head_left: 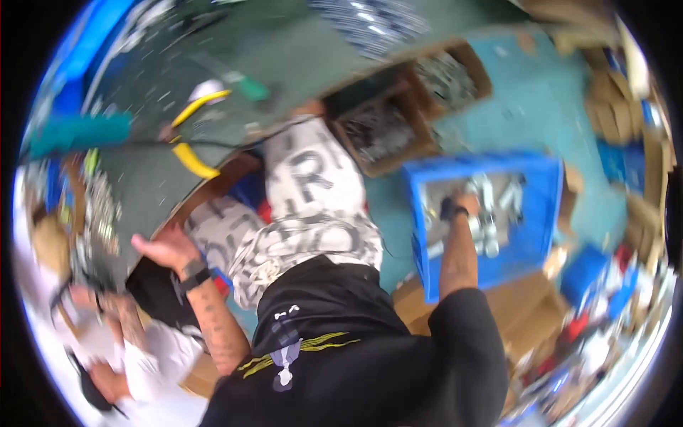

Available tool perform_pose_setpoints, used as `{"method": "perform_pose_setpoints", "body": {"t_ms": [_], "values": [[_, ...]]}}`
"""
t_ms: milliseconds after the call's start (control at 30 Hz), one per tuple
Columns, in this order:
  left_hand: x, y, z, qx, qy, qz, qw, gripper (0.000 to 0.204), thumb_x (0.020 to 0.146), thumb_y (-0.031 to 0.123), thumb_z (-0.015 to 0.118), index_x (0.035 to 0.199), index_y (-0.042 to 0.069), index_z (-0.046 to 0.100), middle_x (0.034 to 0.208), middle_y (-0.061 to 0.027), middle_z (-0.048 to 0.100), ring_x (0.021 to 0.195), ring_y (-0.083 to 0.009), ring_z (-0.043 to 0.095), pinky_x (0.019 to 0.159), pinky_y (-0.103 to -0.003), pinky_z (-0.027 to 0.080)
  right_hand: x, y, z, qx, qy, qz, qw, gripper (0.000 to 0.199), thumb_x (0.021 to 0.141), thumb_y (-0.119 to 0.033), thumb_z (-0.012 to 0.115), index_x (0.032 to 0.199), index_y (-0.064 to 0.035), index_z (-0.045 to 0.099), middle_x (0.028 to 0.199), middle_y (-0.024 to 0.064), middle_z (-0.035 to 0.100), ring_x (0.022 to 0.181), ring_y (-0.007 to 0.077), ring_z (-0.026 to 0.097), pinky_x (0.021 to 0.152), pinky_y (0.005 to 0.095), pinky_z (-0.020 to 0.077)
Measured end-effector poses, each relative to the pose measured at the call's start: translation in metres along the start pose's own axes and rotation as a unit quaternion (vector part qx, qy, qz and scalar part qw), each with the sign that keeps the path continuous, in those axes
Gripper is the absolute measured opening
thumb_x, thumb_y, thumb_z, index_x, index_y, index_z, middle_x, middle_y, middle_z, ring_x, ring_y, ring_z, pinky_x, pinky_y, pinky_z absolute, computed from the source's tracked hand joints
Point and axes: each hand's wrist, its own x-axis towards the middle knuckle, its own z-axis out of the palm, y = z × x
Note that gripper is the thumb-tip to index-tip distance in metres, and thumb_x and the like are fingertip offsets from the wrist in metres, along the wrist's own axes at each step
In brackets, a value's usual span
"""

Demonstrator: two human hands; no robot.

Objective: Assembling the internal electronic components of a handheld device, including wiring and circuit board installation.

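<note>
My left hand [168,246] is raised beside my left knee, palm showing, thumb and fingers apart, holding nothing; a dark band is on that wrist. To the right, my right hand [466,202] reaches down into a blue plastic crate [430,279]. Around it in the crate lie several white and silvery cylindrical parts [486,235], blurred. Its fingers are smeared by motion among these parts, so whether they hold one cannot be made out.
Cardboard boxes of small metal parts [377,135] stand beyond the crate. A workbench [284,43] ahead carries a yellow-handled tool [193,162], a green-handled tool [250,88] and a pile of metal rods [373,25]. Another person in white [160,356] sits at left. Flattened cardboard [519,306] lies beside the crate.
</note>
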Motion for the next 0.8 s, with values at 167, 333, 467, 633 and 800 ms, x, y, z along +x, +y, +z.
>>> {"method": "perform_pose_setpoints", "body": {"t_ms": [167,333,467,633,800], "values": [[0.001,-0.044,-0.041,-0.002,-0.128,-0.046,0.991,0.071,0.116,0.069,0.039,0.137,0.006,0.064,0.122,-0.0128,0.074,0.104,-0.0269,0.067,0.088,-0.040,0.051,0.026,0.051,0.001,0.347,0.068,0.091,0.931,0.069,0.094,-0.062,0.073,0.108,0.0057,0.077,0.121,0.0355,0.077,0.114,0.0543,0.075,0.095,0.0607,0.0598],[-0.057,-0.061,-0.049,0.117,-0.215,-0.040,0.969,0.063,0.120,0.056,0.040,0.111,0.000,0.067,0.097,-0.0131,0.073,0.086,-0.0240,0.066,0.082,-0.036,0.052,-0.096,0.014,-0.104,0.782,-0.009,0.014,0.623,0.023,0.106,-0.023,0.071,0.100,-0.0110,0.053,0.068,0.0010,0.049,0.044,0.0170,0.049,0.038,0.0343,0.0351],[-0.104,-0.049,-0.007,0.236,-0.375,0.007,0.896,0.025,0.116,0.015,0.054,0.103,-0.001,0.068,0.099,-0.0141,0.077,0.083,-0.0181,0.069,0.079,-0.033,0.055,-0.232,-0.010,-0.261,0.815,-0.053,-0.151,0.557,0.051,0.109,-0.025,0.065,0.152,0.0015,0.056,0.110,0.0130,0.074,0.092,0.0187,0.068,0.078,0.0344,0.0575],[-0.123,-0.012,0.039,0.185,-0.579,0.028,0.794,0.013,0.109,0.012,0.066,0.108,0.000,0.070,0.100,-0.0126,0.079,0.089,-0.0194,0.070,0.084,-0.036,0.056,-0.343,-0.080,-0.365,0.713,-0.163,-0.391,0.559,0.069,0.110,-0.031,0.063,0.163,0.0080,0.041,0.120,0.0245,0.075,0.082,0.0224,0.073,0.067,0.0344,0.0594],[-0.103,0.026,0.038,0.125,-0.564,0.092,0.811,0.016,0.103,0.011,0.074,0.112,-0.001,0.072,0.102,-0.0109,0.080,0.091,-0.0207,0.073,0.085,-0.036,0.058,-0.402,-0.158,-0.393,0.611,-0.351,-0.538,0.463,0.078,0.105,-0.038,0.070,0.161,0.0085,0.041,0.128,0.0284,0.075,0.095,0.0282,0.077,0.076,0.0392,0.0622]]}}
